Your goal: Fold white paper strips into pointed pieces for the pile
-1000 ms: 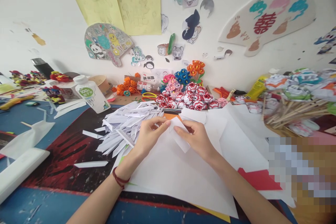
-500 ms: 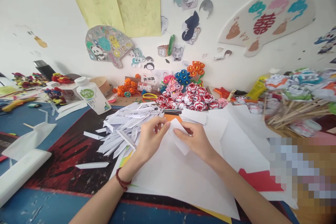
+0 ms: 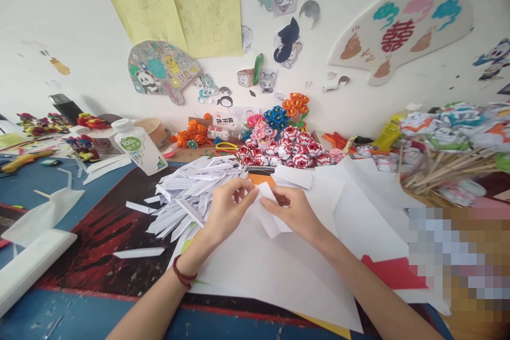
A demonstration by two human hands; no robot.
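Note:
A small piece of white paper [image 3: 271,220] is held up between my two hands, with a fold visible along it. My left hand [image 3: 231,204] pinches its upper left edge between thumb and fingers. On the other side, my right hand [image 3: 295,210] grips it, the thumb pressed on the front and the fingers behind. Large white sheets [image 3: 255,271] lie flat under both hands. Left of my left hand is a heap of folded white paper strips [image 3: 179,196]. One folded strip [image 3: 139,252] lies apart on the dark red and black mat.
Behind my hands stand red-and-white paper flowers [image 3: 295,151] and a white bottle [image 3: 139,146]. A long white box-like object [image 3: 35,271] lies at left. Wooden sticks [image 3: 442,167] and red paper [image 3: 394,273] are at right. The wall [image 3: 303,42] bounds the back.
The small paper has been turned slightly and its lower part opens wider, showing a flap to the right. Both hands keep their grip in nearly the same place.

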